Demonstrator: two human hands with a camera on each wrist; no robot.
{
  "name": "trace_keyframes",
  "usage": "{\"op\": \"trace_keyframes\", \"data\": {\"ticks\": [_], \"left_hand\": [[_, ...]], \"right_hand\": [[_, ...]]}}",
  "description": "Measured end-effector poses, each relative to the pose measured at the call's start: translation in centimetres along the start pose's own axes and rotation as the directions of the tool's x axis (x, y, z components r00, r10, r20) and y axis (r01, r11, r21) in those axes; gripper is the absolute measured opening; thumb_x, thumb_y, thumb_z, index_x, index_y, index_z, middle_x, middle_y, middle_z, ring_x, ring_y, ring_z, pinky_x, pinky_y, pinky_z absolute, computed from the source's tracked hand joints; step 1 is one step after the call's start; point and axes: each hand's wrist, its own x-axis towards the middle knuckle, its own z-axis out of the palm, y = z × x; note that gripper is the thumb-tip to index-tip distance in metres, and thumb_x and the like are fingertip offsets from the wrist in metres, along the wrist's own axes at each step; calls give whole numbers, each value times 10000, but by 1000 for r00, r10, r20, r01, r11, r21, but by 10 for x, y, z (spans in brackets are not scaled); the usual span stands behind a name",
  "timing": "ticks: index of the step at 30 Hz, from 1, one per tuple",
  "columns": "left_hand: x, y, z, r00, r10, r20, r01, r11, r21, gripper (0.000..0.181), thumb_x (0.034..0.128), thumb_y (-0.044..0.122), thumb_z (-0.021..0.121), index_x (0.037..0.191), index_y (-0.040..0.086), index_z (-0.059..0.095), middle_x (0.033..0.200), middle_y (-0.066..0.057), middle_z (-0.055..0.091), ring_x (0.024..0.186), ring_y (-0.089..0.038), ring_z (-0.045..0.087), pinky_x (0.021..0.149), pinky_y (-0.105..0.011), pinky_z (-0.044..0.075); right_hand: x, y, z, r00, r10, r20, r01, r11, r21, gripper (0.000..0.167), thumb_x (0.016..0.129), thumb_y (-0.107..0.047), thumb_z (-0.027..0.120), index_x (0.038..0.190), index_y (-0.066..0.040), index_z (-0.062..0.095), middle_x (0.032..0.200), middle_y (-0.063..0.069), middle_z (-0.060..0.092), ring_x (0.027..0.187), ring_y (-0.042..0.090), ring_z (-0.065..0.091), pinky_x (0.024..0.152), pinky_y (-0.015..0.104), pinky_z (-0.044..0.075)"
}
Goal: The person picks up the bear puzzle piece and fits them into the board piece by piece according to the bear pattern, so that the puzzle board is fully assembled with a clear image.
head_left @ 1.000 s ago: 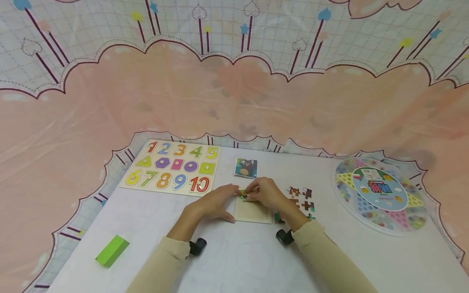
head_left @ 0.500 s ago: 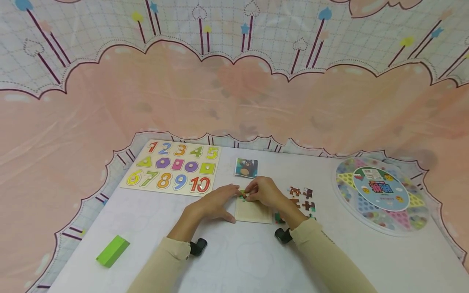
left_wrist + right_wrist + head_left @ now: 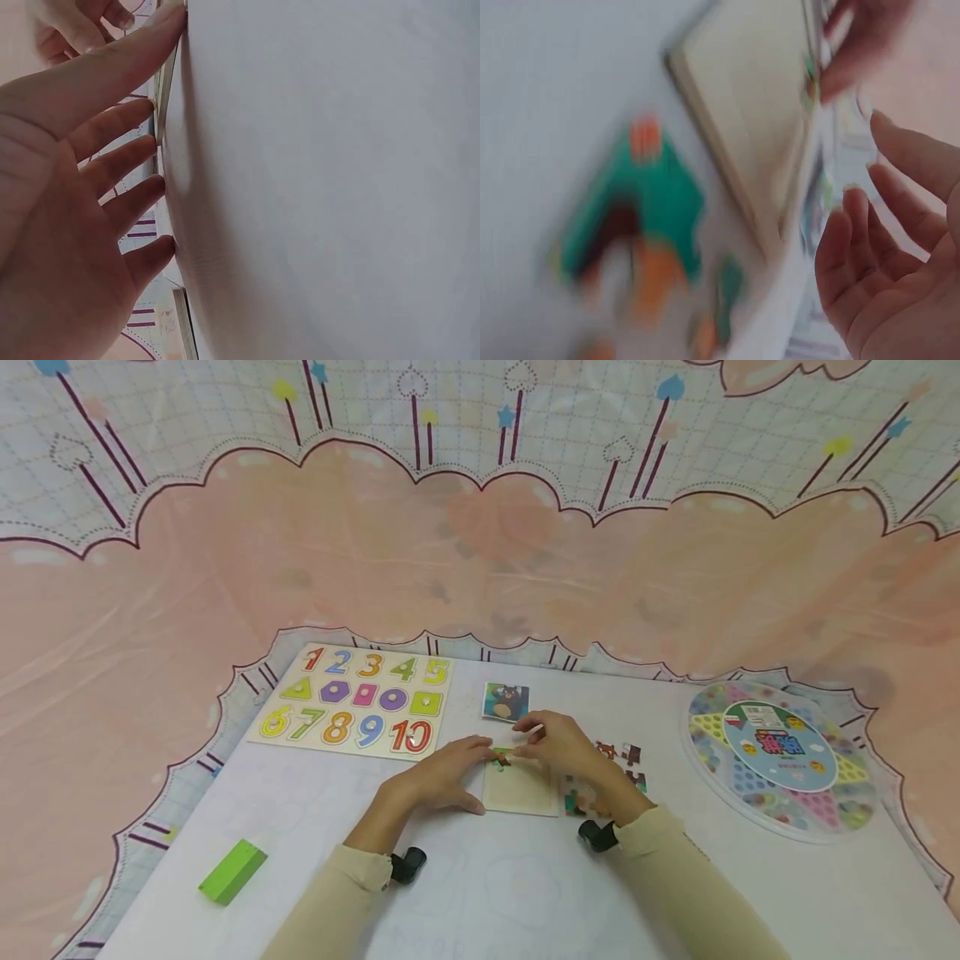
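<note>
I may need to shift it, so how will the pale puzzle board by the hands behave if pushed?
The puzzle board looks like thin wood, so probably stiff and fairly light. Lying flat, it will likely slide rather than tip. The left hand at its left edge may block a leftward push.

A play area, home or otherwise unclear; pink patterned cloth (image 3: 360,552) rises beyond a white table (image 3: 487,897); number board (image 3: 348,703) far left; jigsaw pieces (image 3: 573,802) near centre; round game board (image 3: 780,747) right.
</note>
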Motion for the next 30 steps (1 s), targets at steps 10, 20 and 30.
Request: {"op": "trace_keyframes", "data": {"ticks": [10, 20, 30], "left_hand": [[4, 2, 0, 1000, -3, 7, 3, 1000, 19, 783, 783, 227, 885, 1479, 187, 527, 1656, -59, 377, 1581, -309, 271, 1313, -505, 255], [4, 2, -1, 1000, -2, 6, 2, 1000, -4, 782, 778, 203, 885, 1475, 182, 531, 1657, -58, 376, 1581, -313, 269, 1308, -518, 259], [4, 2, -1, 1000, -18, 22, 19, 1000, -19, 800, 793, 208, 874, 1501, 206, 503, 1679, -28, 337, 1598, -302, 228, 1314, -526, 237]], "right_hand": [[-27, 49, -57, 996, 60, -72, -67, 992, -102, 349, 951, -230, 709, 1261, -76, 670, 1294, 148, 670, 1223, 341, 574, 1031, 522, 530], [-43, 85, -78, 983, 154, -101, -168, 974, -151, 274, 917, -215, 756, 1157, -96, 703, 1314, 210, 643, 1247, 397, 557, 1046, 579, 492], [-41, 97, -75, 984, 148, -101, -159, 981, -111, 200, 893, -196, 784, 1065, -104, 743, 1128, 124, 716, 1055, 277, 607, 938, 441, 514]]}}
